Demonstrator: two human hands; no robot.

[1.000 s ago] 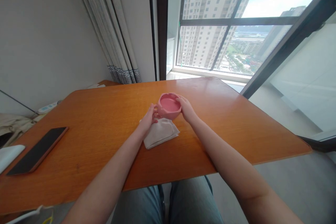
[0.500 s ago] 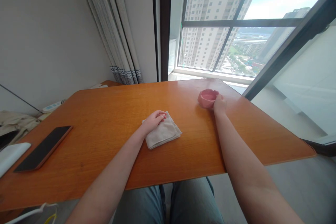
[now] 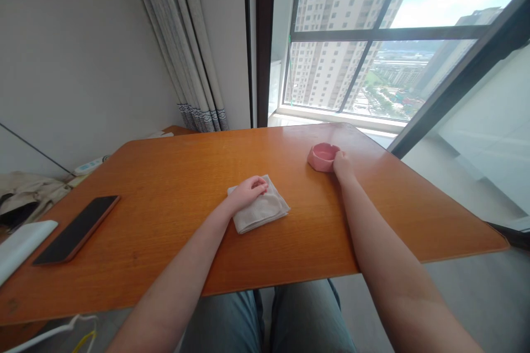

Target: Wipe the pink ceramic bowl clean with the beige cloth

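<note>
A pink, faceted ashtray [image 3: 322, 164] with notches in its rim is near the far right part of the wooden table. My right hand [image 3: 343, 166] grips its right side, fingers closed on the rim and wall. My left hand [image 3: 247, 193] rests on a folded light-grey cloth [image 3: 265, 210] lying in the middle of the table. Its fingers are loosely bent, with a gap by the thumb, and they do not grip the cloth. Part of the cloth is hidden under this hand.
On the left of the wooden table [image 3: 174, 187] lies a flat black slab with a brown edge [image 3: 78, 230], beside a white object [image 3: 25, 248]. A power strip [image 3: 90, 165] is past the left edge. A large window [image 3: 331, 74] stands behind the table.
My right hand and the ashtray have shifted a little to the left over the table. My left hand stays on the cloth. The whole view has turned slightly.
</note>
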